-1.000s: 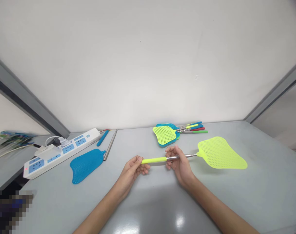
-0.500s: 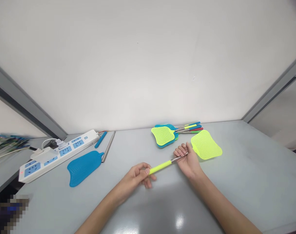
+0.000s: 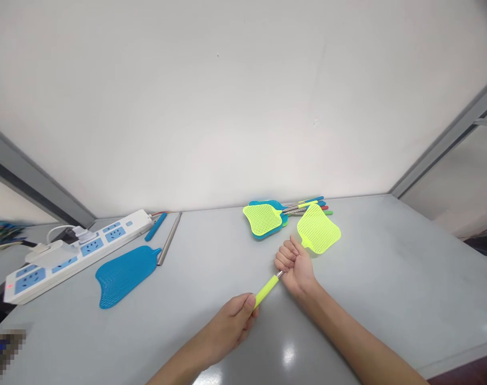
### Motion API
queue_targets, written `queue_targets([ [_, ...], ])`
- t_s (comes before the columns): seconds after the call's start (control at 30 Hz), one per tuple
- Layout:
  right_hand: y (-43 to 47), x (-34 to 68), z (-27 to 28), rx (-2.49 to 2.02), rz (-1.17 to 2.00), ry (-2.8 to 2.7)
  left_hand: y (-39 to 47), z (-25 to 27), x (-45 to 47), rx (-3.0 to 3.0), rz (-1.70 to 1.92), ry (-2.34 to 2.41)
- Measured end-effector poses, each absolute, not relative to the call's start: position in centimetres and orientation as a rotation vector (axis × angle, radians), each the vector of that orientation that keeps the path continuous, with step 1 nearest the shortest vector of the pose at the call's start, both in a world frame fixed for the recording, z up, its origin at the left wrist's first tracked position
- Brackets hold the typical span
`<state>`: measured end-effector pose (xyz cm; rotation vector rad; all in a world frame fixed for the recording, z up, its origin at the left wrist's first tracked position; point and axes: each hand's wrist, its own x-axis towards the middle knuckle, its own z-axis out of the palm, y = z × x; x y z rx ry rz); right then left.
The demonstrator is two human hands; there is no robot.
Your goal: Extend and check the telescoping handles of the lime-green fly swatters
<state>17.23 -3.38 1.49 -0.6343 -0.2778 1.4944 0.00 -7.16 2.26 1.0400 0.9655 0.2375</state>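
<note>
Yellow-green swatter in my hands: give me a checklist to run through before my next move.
1. Left hand on the yellow-green grip: ok, closed around it.
2. Right hand on the metal shaft: ok, closed around it.
3. Whole shaft visible: not ok, the right hand hides part of it.
4. Yellow-green head apart from the pile of swatters: cannot tell, it overlaps their handles in this view.
5. Blue swatter head apart from both hands: ok, it lies on the table to the left.
</note>
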Motion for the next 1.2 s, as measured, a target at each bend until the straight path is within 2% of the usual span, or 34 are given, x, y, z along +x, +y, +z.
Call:
queue_targets([
  [0.6, -4.2, 14.5, 1.2, -0.576, 1.46, -0.045, -7.0, 1.7, 0.1, 1.075, 0.241, 0.986],
  [0.87, -4.4, 14.6, 1.9, -0.547, 1.466, -0.153, -6.2, 2.3, -0.6, 1.007, 0.164, 0.866],
  [1.2, -4.7, 14.8, 2.7, -0.495, 1.631, -0.187, -6.0, 2.1, -0.6, 1.037, 0.213, 0.746],
])
